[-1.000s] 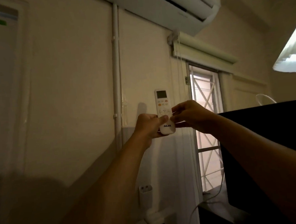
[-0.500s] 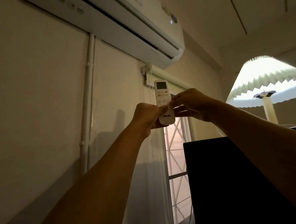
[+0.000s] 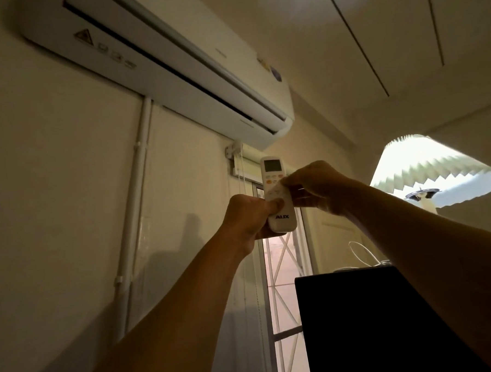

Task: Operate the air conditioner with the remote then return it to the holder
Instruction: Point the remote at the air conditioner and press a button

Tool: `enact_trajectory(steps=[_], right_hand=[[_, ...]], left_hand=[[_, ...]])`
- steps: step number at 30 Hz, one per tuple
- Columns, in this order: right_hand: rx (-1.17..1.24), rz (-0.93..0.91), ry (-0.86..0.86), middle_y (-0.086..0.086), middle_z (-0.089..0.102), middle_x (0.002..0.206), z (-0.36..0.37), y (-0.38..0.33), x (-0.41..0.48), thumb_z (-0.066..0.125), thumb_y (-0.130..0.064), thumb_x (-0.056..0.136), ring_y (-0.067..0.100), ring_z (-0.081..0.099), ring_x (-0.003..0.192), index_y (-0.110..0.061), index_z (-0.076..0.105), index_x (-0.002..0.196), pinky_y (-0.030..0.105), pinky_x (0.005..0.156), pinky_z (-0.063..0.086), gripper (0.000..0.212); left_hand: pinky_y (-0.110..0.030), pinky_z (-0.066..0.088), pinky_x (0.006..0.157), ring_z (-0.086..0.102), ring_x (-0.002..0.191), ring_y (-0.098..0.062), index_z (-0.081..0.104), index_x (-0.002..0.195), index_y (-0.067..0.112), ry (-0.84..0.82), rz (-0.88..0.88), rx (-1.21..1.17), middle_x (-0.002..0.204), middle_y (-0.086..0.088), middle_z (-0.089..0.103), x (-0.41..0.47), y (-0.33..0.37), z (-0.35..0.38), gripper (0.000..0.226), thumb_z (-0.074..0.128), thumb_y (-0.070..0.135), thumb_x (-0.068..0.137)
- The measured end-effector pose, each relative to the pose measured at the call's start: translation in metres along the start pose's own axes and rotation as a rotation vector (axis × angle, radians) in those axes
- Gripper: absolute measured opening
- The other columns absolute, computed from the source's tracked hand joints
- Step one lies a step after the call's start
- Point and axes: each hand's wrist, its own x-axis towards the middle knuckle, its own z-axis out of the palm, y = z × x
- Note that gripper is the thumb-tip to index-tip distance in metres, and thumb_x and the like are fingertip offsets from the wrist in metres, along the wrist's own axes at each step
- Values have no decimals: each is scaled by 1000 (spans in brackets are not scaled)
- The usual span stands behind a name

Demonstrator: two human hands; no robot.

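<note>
Left hand (image 3: 248, 217) is wrapped round the lower part of the remote (image 3: 279, 195), thumb laid across its front just above the AUX logo, fingers curled behind. Right hand (image 3: 321, 190) comes in from the right w/ fingers bunched, fingertips (image 3: 288, 180) touching the remote's button area at its right edge; it holds nothing else.

Largest first: air conditioner (image 3: 158, 68), a long white smooth plastic box mounted high on the wall, w/ a dark narrow slot along its underside, a warning triangle and small icons at the left end, stickers at the right end. Wall (image 3: 53, 181) is pale and matte, w/ a white round pipe (image 3: 132, 220) running down it, clipped in 2 places. Black flat-fronted block (image 3: 374, 324), lower right, too dark to tell what it is. Lamp shade (image 3: 431, 170), pleated, glowing pale. Window (image 3: 283, 269) w/ white crossed bars, behind the remote.

Remote: white, slim, rounded corners, held upright below the AC's right end. Grey screen at top, orange and white buttons under it; labels too small to read.
</note>
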Motion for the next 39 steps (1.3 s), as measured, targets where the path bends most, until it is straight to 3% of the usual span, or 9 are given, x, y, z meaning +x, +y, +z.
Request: enact_trajectory(steps=[10,18,26,36,39], right_hand=[[-5,21,20,9,68,85,-4,-3,0,62,-8,91,20,69,72,-5,60,91,29,60,56,4],[15,51,13,9,68,79,-3,1,0,63,-9,91,20,68,67,0,60,101,29,58,57,14],[14,40,4,9,68,81,-4,5,1,63,-8,91,20,69,69,0,60,102,29,59,57,14],[23,39,-20,10,68,83,0,10,1,62,-8,91,21,70,69,2,60,106,31,60,59,18],[5,13,-31,10,69,87,6,14,1,61,-15,93,22,70,72,1,61,111,30,62,59,24]], left_hand=[[-40,62,62,71,75,-27,59,106,1,-20,-12,-26,90,-13,69,-1,4,6,28,68,10,81],[-45,61,69,70,83,-33,57,102,3,-12,-30,-26,101,-18,68,1,-2,6,25,68,10,81],[-52,59,77,70,94,-38,56,115,-3,2,-42,-7,111,-22,68,-1,-5,8,39,69,11,81],[-50,60,75,71,88,-34,58,109,1,19,-52,40,106,-20,69,-5,-8,4,33,69,12,81],[-50,60,76,70,91,-34,61,104,1,61,1,177,106,-19,70,-5,-14,-1,30,70,16,81]])
